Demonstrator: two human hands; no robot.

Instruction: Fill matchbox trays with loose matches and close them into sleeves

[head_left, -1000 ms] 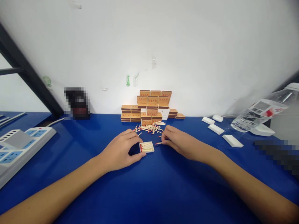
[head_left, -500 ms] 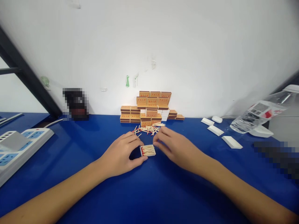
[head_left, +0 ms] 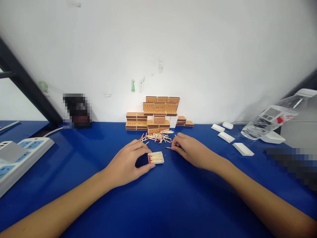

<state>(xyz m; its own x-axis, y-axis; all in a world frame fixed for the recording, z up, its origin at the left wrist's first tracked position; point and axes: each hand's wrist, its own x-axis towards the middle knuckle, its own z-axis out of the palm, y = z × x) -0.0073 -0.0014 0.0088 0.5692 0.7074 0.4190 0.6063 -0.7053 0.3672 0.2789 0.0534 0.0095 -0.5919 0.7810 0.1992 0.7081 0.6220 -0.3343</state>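
My left hand (head_left: 128, 162) grips the left end of a small white matchbox tray (head_left: 162, 161) between thumb and fingers. Wooden matches (head_left: 156, 157) fill the tray, red heads towards the left. To the right of it, the fingertips of my right hand (head_left: 188, 148) pinch a single match (head_left: 168, 147), its red head pointing left, just above or on the table. Beyond both hands lies a loose heap of matches (head_left: 158, 137). Behind the heap, orange matchboxes (head_left: 159, 107) are stacked in tiers against the wall.
A power strip (head_left: 39, 145) lies at the left on the blue table (head_left: 148, 205). White pieces (head_left: 226, 137) lie to the right, near a tilted water bottle (head_left: 262, 122). A blurred dark object (head_left: 79, 110) stands at the back left.
My right hand has moved right, away from the tray, and a match now shows in its fingertips. The left hand stays on the tray.
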